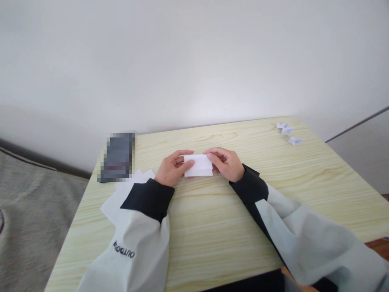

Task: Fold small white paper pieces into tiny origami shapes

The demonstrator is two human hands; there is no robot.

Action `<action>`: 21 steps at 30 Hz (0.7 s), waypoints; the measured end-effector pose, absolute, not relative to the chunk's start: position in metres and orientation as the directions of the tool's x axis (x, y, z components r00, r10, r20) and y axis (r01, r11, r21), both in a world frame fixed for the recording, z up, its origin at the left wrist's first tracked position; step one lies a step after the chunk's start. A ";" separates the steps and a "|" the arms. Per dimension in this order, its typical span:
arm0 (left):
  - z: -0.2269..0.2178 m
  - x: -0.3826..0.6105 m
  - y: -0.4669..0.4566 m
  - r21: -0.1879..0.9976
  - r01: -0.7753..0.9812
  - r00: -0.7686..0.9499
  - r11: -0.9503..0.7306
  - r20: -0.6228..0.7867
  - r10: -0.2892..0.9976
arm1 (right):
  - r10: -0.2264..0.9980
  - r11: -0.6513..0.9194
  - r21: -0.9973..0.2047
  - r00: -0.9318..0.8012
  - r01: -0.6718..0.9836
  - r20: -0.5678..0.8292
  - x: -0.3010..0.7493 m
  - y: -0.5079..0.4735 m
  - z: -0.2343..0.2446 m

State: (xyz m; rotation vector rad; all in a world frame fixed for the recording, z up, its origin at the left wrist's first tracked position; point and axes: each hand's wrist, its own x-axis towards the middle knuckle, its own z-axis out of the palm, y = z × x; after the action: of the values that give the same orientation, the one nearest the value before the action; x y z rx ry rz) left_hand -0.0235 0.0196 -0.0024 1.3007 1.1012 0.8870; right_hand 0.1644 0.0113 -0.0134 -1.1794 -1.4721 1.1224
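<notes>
A folded white sheet of paper (199,165) lies at the middle of the light wooden table (212,227). My left hand (172,168) pinches its left edge, thumb on top and fingers curled round. My right hand (226,162) grips the right edge the same way, fingers bent over the fold. Both hands rest low on the tabletop. Both arms wear white sleeves with black cuffs.
A stack of loose white sheets (117,198) lies under my left forearm near the table's left edge. A dark blurred flat object (117,157) sits at the back left corner. Three small folded paper pieces (288,133) lie at the back right. A white wall stands behind.
</notes>
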 end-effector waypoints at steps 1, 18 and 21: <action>-0.002 -0.023 0.020 0.991 0.089 0.269 0.100 -0.120 0.956 | 0.985 0.125 -0.981 -0.133 0.149 0.106 0.164 0.011 -0.014; -0.003 -0.023 0.020 0.987 0.156 0.247 0.037 -0.075 0.966 | 0.970 0.213 -0.961 -0.152 0.176 0.187 0.166 0.010 -0.016; -0.002 -0.021 0.019 0.989 0.143 0.237 0.034 -0.068 0.969 | 0.970 0.212 -0.960 -0.160 0.184 0.183 0.166 0.011 -0.018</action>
State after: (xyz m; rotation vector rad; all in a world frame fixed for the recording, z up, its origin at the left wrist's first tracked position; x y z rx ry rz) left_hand -0.0211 0.0191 -0.0018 1.3757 1.1480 0.9217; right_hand 0.1661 0.0115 -0.0182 -1.1292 -1.5509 1.0568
